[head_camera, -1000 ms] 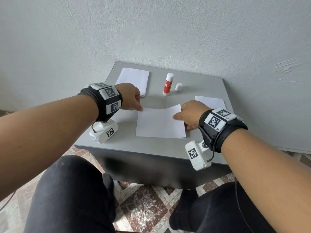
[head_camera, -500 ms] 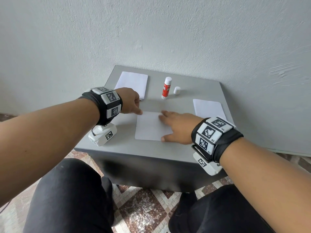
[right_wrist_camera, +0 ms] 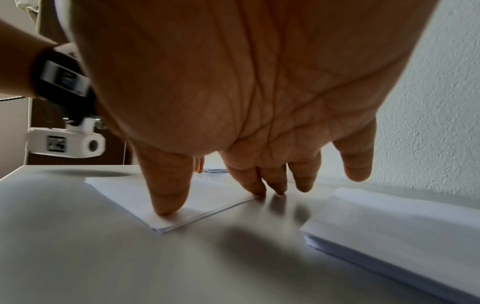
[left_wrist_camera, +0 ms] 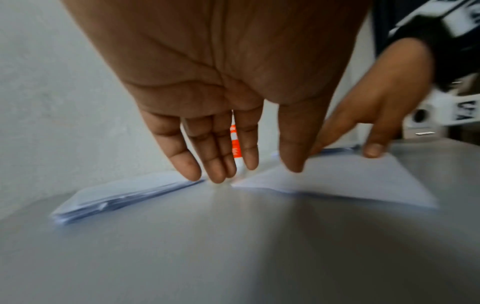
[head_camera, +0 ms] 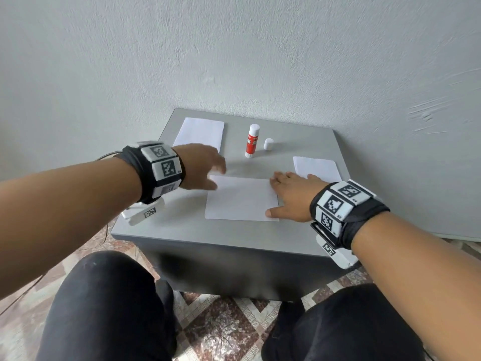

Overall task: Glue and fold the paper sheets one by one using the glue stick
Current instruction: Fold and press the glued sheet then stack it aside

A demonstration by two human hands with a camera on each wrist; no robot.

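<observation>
on the table (head_camera: 299, 142), right hand (head_camera: 291, 198) pressing folded sheet (head_camera: 240, 199), wrist view shows layered edge, seemingly

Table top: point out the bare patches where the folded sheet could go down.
Bare grey table runs along the near edge, below the folded sheet. Another patch lies behind the cap, toward the wall. Crowded: left stack, glue stick, right stack, and both hands.

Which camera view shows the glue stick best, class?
The head view: the glue stick stands upright and whole on the table, its cap beside it. The left wrist view shows only an orange strip between the left hand's fingers. The right wrist view shows at most an unclear sliver.
</observation>
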